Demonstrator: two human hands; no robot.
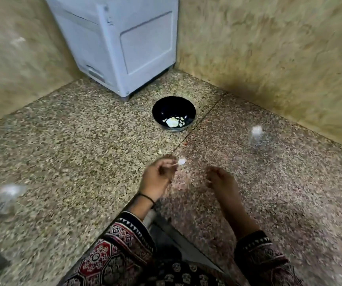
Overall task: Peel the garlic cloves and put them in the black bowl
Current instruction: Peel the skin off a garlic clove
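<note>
Holding a garlic clove above a speckled stone floor

Pinching the small white garlic clove between thumb and fingertips, the person's left hand hovers over the middle of the floor, a black band round its wrist. The right hand, near it and blurred, has its fingers loosely curled with nothing seen in them. Both forearms reach out from patterned sleeves at the near edge. A pale scrap lies on the floor just beyond the left hand. Farther on, toward the far corner where two mottled walls meet, the black bowl stands upright with pale garlic pieces in its bottom. Behind it, in that corner, stands a white appliance. A blurred clear bottle with a white cap stands near the right wall. Another blurred clear object sits near the floor's left edge.
</note>
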